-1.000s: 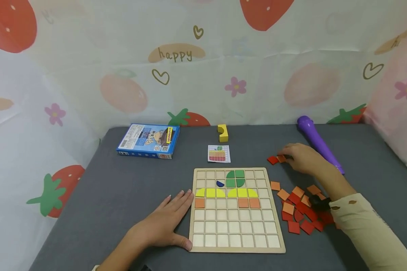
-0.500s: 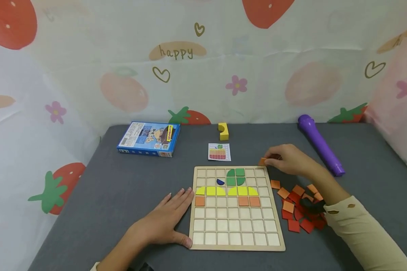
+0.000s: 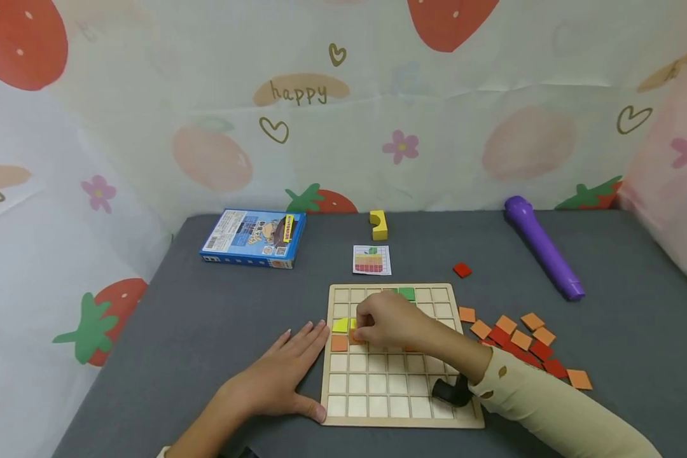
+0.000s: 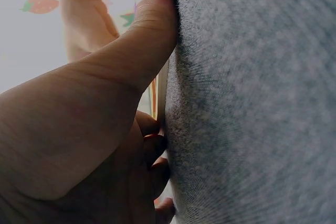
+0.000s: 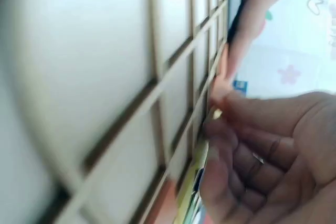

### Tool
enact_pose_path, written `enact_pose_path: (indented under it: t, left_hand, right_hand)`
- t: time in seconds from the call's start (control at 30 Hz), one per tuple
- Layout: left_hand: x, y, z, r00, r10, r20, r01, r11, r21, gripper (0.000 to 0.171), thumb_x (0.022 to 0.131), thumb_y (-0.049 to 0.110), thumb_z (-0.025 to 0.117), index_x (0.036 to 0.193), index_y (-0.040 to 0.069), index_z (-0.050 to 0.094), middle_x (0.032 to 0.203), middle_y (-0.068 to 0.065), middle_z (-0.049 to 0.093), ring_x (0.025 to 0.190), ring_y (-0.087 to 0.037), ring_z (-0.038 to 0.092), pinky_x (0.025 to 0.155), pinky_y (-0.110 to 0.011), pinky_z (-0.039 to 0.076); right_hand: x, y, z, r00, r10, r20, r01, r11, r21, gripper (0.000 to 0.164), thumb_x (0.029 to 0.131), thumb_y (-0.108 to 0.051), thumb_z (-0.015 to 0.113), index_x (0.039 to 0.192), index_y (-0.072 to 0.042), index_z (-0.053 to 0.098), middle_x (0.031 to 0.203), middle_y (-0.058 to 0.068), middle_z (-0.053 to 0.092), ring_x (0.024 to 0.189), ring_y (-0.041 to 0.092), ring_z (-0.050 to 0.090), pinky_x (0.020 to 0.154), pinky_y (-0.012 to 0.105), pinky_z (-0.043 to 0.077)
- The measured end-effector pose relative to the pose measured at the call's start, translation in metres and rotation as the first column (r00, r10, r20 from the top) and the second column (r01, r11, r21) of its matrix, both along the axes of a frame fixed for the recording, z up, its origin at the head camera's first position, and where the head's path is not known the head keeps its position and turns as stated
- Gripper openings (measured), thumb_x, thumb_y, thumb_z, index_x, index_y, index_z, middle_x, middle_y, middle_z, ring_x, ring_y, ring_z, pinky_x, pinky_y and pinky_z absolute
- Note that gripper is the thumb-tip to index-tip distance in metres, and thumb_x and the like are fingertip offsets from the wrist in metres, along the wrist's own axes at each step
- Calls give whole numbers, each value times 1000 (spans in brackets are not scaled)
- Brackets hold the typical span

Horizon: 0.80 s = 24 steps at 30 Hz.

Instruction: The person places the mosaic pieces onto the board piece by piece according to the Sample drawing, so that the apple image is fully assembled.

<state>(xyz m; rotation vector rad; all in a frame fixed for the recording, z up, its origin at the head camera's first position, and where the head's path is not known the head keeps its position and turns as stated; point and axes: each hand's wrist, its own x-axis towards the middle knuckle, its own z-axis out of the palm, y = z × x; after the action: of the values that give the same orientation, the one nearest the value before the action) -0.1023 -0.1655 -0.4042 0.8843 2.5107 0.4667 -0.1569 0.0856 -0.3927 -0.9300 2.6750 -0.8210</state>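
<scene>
A wooden grid board (image 3: pixel 401 422) lies on the grey tabletop. My left hand (image 3: pixel 280 375) rests flat on the table, fingers extended, with fingertips and thumb against the board's left edge. Over the board, my right hand (image 3: pixel 397 321) pinches an orange square tile (image 3: pixel 354 338) between thumb and index finger, right at a cell beside the seated orange tile (image 3: pixel 339 343). The held tile (image 5: pixel 220 88) shows at the fingertips in the right wrist view. A yellow tile (image 3: pixel 340 326) and a green tile (image 3: pixel 406 294) sit in cells; my right hand hides most other coloured pieces.
Loose orange and red tiles (image 3: pixel 521 340) are scattered right of the board. A lone red tile (image 3: pixel 462 270) lies farther back. Behind the board are a pattern card (image 3: pixel 371 260), a yellow block (image 3: pixel 379 225), a blue box (image 3: pixel 253 238) and a purple microphone (image 3: pixel 544 248).
My right hand has picked up an orange tile from beside the lone red one and carried it left and nearer, onto the board. My left hand stays at the board's edge.
</scene>
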Motion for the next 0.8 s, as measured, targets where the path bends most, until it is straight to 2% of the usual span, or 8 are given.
enact_pose_path:
  t: [0.17, 0.23, 0.37, 0.43, 0.47, 0.57, 0.67, 0.8]
  left_hand:
    - [1, 1, -2, 1000, 3, -20, -3, 1000, -2, 125, 73, 76, 68, 162, 10, 11, 167, -5, 9, 153, -25, 5, 119, -56, 7]
    - [1, 1, -3, 1000, -1, -21, 1, 1000, 2, 124, 73, 76, 68, 162, 10, 11, 167, -6, 9, 153, -25, 5, 119, -56, 7]
    - [2, 1, -5, 1000, -7, -18, 7, 1000, 13, 125, 73, 76, 68, 162, 10, 11, 167, -6, 9, 153, -26, 5, 119, -56, 7]
    - [2, 0, -6, 1000, -3, -21, 3, 1000, 13, 125, 73, 76, 68, 162, 10, 11, 167, -6, 9, 153, -26, 5, 119, -56, 7]
    - [3, -1, -6, 1000, 1, -22, 0, 1000, 10, 125, 73, 76, 68, 162, 10, 11, 167, -6, 9, 153, -26, 5, 119, -56, 7]
    - [3, -1, -7, 1000, 10, -22, -10, 1000, -8, 126, 72, 77, 68, 162, 11, 10, 168, -4, 8, 153, -24, 4, 119, -55, 7]
    - [2, 0, -8, 1000, 7, -15, -7, 1000, -20, 126, 72, 77, 67, 163, 12, 9, 168, -2, 7, 153, -23, 3, 119, -54, 5]
    - [1, 0, -5, 1000, -3, -15, 3, 1000, -23, 125, 73, 76, 68, 163, 12, 8, 168, -3, 6, 153, -23, 2, 119, -54, 4]
  right_hand:
    - [7, -4, 2, 992, -60, -115, 65, 997, 40, 28, 85, -20, 82, 62, -20, 68, 55, -16, 55, 52, 6, 50, 51, 26, 42]
    - [9, -5, 2, 980, -39, -193, 60, 993, 103, 29, 86, -22, 81, 61, -21, 67, 54, -14, 54, 51, 6, 49, 49, 26, 40]
    - [19, -8, 0, 927, 127, -354, -27, 961, 274, 20, 87, -20, 79, 69, -18, 72, 62, -8, 59, 57, 8, 55, 51, 25, 44]
    - [26, -10, 1, 890, 228, -396, -84, 933, 350, 15, 87, -17, 78, 73, -17, 74, 66, -6, 62, 60, 9, 58, 51, 25, 47]
    - [30, -11, 1, 881, 260, -394, -111, 925, 362, 12, 87, -15, 78, 75, -17, 75, 67, -6, 62, 61, 9, 58, 51, 24, 47]
    - [39, -4, 7, 896, 301, -326, -172, 912, 371, 14, 87, -13, 77, 74, -18, 74, 67, -8, 59, 61, 7, 54, 52, 23, 45]
    - [41, 19, 16, 936, 243, -257, -168, 945, 281, 15, 86, -9, 77, 74, -17, 74, 70, -8, 60, 64, 6, 54, 56, 23, 45]
    - [33, 72, 31, 975, 52, -216, -7, 979, 203, 10, 84, -5, 79, 91, -11, 77, 90, -2, 68, 78, 14, 63, 64, 30, 52]
